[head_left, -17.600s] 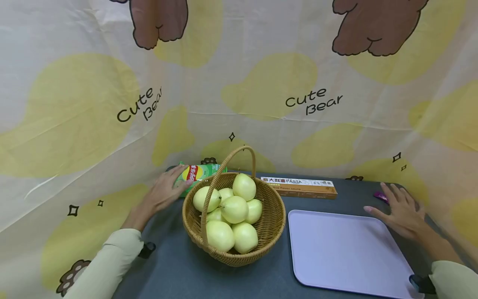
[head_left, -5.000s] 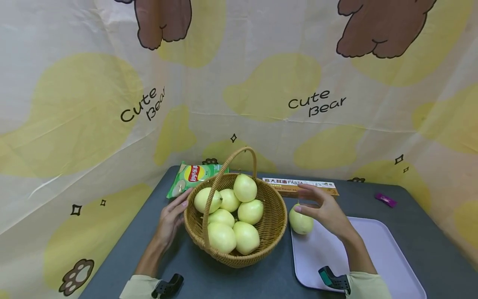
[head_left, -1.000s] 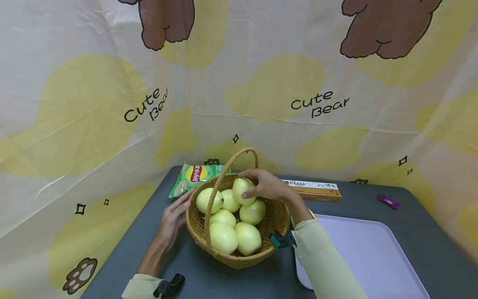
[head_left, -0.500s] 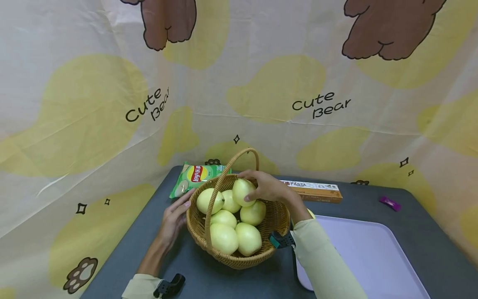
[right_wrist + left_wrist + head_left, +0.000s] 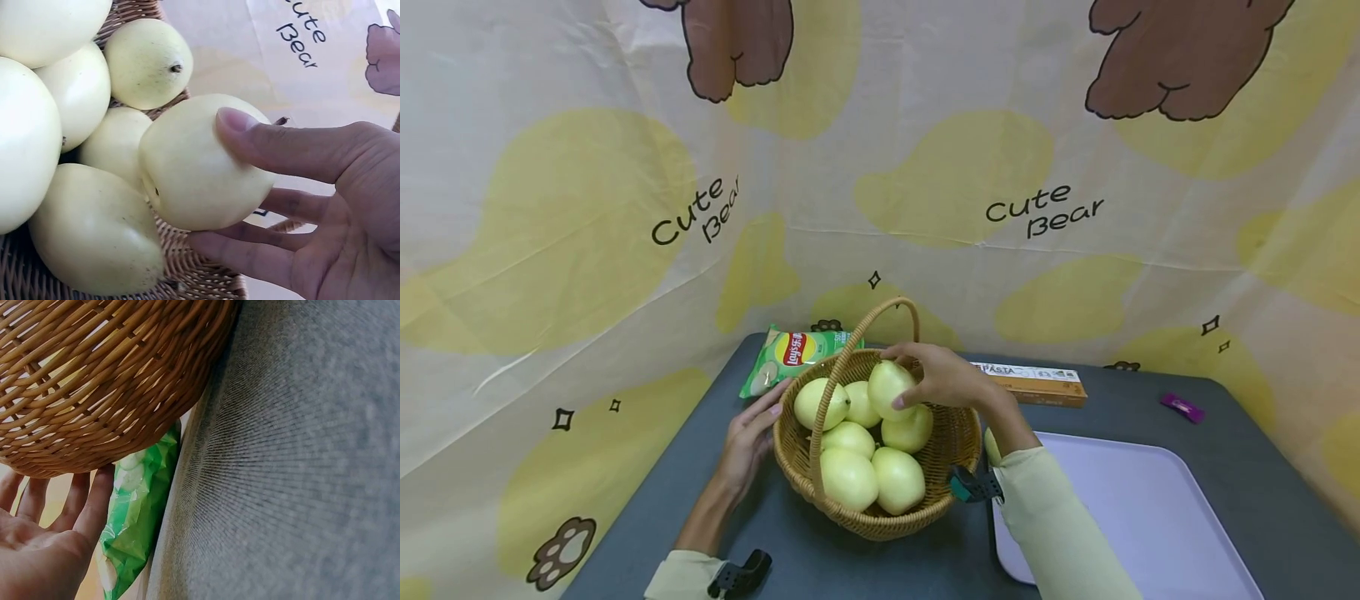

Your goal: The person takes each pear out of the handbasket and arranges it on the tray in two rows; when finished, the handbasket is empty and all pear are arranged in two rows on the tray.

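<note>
My right hand (image 5: 943, 377) reaches over the wicker basket (image 5: 880, 527) and grips the topmost pale green pear (image 5: 889, 385). In the right wrist view, the thumb lies on one side of that pear (image 5: 203, 159) and the fingers curve round the other. Several more pears (image 5: 847, 477) fill the basket under its arched handle. My left hand (image 5: 748, 446) rests its extended fingertips against the basket's left side, as the left wrist view also shows. Another pear (image 5: 992, 447) sits at the left of the lilac tray (image 5: 1135, 500), mostly hidden behind my right forearm.
A green chip bag (image 5: 775, 358) lies behind the basket at the left. A pasta box (image 5: 1037, 387) lies along the back of the dark table, partly covered by my right arm. A small purple packet (image 5: 1182, 407) is at the back right. A patterned cloth hangs behind.
Earlier, one pear went from the basket to the tray. My right hand then returned to the basket and took hold of the top pear, now slightly shifted. The left hand stays at the basket.
</note>
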### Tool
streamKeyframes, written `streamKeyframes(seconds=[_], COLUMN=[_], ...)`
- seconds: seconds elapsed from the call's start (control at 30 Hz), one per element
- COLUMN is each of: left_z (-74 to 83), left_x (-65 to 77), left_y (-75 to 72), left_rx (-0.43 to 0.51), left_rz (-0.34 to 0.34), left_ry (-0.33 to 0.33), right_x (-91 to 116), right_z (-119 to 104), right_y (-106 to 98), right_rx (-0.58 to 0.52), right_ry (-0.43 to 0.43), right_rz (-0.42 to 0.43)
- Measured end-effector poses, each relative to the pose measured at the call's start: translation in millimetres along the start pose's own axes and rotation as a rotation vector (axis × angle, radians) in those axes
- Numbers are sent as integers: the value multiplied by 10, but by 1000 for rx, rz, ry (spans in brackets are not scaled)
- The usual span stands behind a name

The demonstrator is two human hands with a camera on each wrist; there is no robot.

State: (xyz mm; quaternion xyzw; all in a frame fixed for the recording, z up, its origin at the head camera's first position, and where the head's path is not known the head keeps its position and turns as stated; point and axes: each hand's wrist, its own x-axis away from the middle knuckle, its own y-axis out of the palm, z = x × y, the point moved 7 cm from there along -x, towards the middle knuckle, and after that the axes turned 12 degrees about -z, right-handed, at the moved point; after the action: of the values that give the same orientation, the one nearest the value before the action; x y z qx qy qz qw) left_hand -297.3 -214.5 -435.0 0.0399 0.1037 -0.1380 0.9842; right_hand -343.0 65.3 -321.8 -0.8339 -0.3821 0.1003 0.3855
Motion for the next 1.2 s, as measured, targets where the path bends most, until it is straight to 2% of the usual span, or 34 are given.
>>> streamKeyframes(seconds=[0.2,0.47,0.8,1.2], left_z=[9,11,6,-27], left_x=[-2,6,12,-2], left_y=[2,-3,2,-11], left_rx=[0,-11,-11,-18], left_rz=[1,-6,4,0], left_ry=[0,-4,-8,-30], right_x=[164,378,689,1083], right_z=[-51,7,161,417], right_y=[-52,-92,-109,-131], right_rx=[-50,-139,-222,-253], right_ry=[-32,-30,-14,-5], right_rz=[17,90,175,295])
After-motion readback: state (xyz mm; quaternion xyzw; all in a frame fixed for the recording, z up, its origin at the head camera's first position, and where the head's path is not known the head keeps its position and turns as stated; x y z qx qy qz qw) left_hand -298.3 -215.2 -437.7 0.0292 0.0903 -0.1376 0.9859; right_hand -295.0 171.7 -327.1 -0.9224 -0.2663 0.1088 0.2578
